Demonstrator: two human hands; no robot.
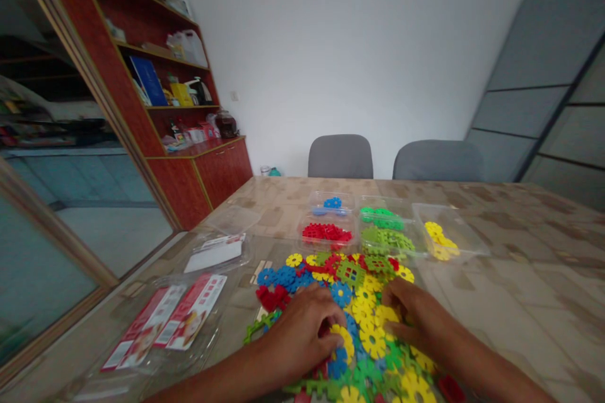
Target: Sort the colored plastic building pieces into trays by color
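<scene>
A mixed heap of flat plastic building pieces covers the near part of the table. In it lie notched yellow flower discs [373,341], blue flower discs [341,293], green square pieces [350,272] and red pieces [273,297]. My left hand [314,321] is closed on a yellow flower disc [348,345] held tilted between thumb and fingers, over the heap. At the heap's right side, my right hand [407,308] has thumb and fingers around another yellow flower disc [386,315], partly hidden by the fingers.
Behind the heap stand transparent boxes with red pieces [327,234], blue pieces [333,203], green pieces [385,230] and yellow pieces [440,242]. Plastic packaging with printed labels [189,312] lies at left. Two grey chairs [340,157] stand beyond the table [529,277].
</scene>
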